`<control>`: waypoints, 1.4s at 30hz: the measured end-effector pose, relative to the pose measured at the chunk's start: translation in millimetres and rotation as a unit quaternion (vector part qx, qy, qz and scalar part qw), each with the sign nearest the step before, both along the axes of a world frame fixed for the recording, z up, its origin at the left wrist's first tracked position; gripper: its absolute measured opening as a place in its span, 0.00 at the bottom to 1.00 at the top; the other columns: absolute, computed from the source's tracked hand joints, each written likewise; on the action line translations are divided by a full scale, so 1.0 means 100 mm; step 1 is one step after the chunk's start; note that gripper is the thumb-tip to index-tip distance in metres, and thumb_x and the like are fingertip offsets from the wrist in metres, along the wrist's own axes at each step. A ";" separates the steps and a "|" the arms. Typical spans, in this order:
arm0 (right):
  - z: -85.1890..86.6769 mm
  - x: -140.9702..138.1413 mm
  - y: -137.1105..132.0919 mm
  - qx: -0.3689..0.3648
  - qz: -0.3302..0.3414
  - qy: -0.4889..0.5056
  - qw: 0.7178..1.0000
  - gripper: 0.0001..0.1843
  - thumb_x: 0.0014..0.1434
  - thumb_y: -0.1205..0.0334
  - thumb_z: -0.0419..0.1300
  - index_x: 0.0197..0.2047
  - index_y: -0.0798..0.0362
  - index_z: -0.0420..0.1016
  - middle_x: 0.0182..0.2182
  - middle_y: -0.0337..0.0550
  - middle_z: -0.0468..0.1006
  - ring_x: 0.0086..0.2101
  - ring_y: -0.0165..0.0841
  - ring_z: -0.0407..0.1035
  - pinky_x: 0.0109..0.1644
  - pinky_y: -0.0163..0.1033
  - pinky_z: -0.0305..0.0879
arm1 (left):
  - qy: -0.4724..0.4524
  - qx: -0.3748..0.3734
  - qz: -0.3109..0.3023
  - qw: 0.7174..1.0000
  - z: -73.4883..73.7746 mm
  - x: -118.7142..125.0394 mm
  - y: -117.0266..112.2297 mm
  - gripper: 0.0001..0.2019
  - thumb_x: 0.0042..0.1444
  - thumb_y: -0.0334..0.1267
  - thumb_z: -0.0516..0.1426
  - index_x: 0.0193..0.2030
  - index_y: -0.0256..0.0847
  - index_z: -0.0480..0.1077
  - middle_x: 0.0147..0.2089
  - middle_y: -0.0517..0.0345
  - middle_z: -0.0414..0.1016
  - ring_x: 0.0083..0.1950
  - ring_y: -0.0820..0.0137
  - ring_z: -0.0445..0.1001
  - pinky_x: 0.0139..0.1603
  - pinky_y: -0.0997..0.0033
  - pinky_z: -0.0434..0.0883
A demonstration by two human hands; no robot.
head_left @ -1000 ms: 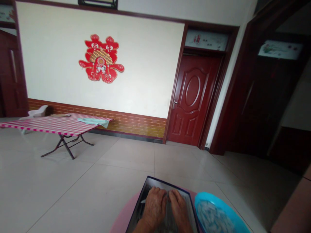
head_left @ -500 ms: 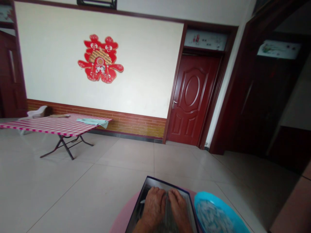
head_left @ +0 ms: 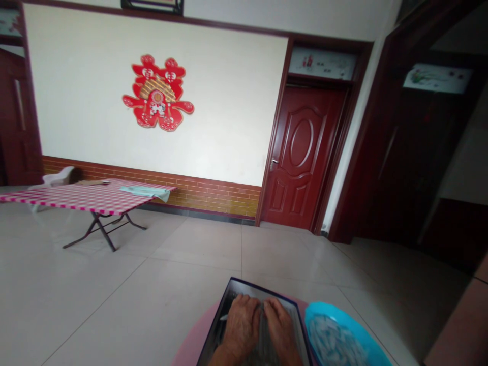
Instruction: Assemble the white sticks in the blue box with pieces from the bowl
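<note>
My left hand (head_left: 242, 321) and my right hand (head_left: 281, 325) are side by side inside a shallow box (head_left: 263, 290) with a dark blue rim. Curled fingers meet near the box's middle, leaving a narrow gap between the hands. Pale, thin strips (head_left: 267, 343) show below that gap, and whatever the fingertips pinch is hidden. A small whitish pointed piece (head_left: 223, 317) pokes out left of my left hand. Right of the box stands a bright blue basin (head_left: 324, 306) holding many whitish, slender pieces (head_left: 335, 340).
The box rests on a round pink surface (head_left: 192, 335). Farther left, a folding table (head_left: 87, 198) with a red-and-white checked top carries a pale green cloth (head_left: 147, 192); a white chair (head_left: 59, 176) is behind it. A red door (head_left: 301, 152) is in the far wall.
</note>
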State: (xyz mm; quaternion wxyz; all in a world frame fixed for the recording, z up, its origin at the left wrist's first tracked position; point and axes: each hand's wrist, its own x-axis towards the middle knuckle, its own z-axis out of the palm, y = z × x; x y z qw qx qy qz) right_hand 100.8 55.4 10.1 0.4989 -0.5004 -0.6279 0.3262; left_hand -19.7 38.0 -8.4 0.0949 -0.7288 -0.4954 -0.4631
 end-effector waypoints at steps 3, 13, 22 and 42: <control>-0.04 0.00 0.01 -0.001 0.001 -0.017 1.000 0.15 0.53 0.50 0.51 0.29 0.50 0.72 0.30 0.45 0.78 0.34 0.38 0.70 0.41 0.40 0.63 | -0.004 0.007 -0.003 1.000 -0.03 0.00 0.01 0.11 0.58 0.27 0.46 0.37 0.40 0.69 0.32 0.54 0.73 0.35 0.63 0.71 0.42 0.58 0.69; 0.03 -0.01 -0.01 -0.005 -0.011 -0.036 0.999 0.18 0.53 0.46 0.50 0.26 0.50 0.72 0.28 0.45 0.78 0.31 0.38 0.70 0.39 0.39 0.63 | -0.005 0.049 0.010 0.999 -0.07 0.00 0.03 0.11 0.59 0.28 0.46 0.39 0.40 0.68 0.32 0.54 0.73 0.35 0.64 0.72 0.43 0.58 0.70; 0.03 -0.01 -0.03 0.017 -0.014 -0.026 0.999 0.17 0.53 0.47 0.50 0.29 0.50 0.73 0.30 0.45 0.78 0.33 0.38 0.70 0.40 0.38 0.64 | 0.004 0.039 0.014 0.999 -0.05 0.01 0.03 0.12 0.59 0.28 0.45 0.37 0.39 0.68 0.31 0.53 0.73 0.34 0.63 0.72 0.42 0.56 0.71; 0.05 0.00 -0.03 0.006 -0.024 0.025 0.999 0.20 0.52 0.45 0.55 0.32 0.52 0.77 0.33 0.47 0.81 0.36 0.40 0.72 0.43 0.39 0.65 | -0.003 0.024 0.022 0.999 -0.11 0.03 0.04 0.14 0.59 0.27 0.44 0.42 0.38 0.70 0.35 0.49 0.76 0.38 0.62 0.74 0.46 0.55 0.71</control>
